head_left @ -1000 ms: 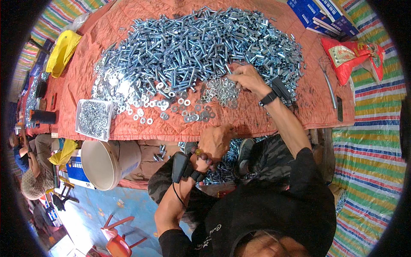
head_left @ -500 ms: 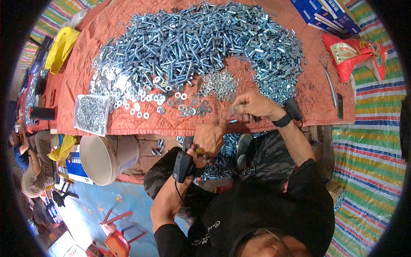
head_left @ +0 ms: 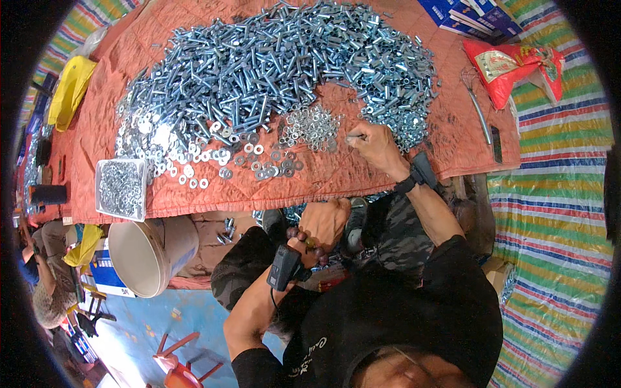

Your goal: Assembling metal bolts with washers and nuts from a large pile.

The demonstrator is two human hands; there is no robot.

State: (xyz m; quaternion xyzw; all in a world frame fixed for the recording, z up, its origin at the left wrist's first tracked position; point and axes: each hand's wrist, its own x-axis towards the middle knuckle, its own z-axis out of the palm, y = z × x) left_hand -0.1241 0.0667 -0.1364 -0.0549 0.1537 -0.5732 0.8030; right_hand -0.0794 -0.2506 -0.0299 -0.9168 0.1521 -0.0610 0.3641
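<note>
My right hand is above the orange quilted cloth, its thumb and forefinger pinched together. Anything between those fingertips is too small to make out. To its left lies a pile of small metal rings, and just beyond it are short metal sleeves. My left hand hangs over my lap just below the table's near edge, back upward; its fingers are mostly hidden. Flat washers lie scattered left of the small rings. A large heap of metal bolts or pins spreads behind them.
A clear plastic tub of small metal parts sits at the table's front left, above a pale bucket. At right lie a whisk, a dark flat object and a red bag. Blue boxes stand behind.
My right hand has moved away from the table's near edge toward the small rings. My left hand has drawn back from beside it to below the edge. The whole view has shifted slightly.
</note>
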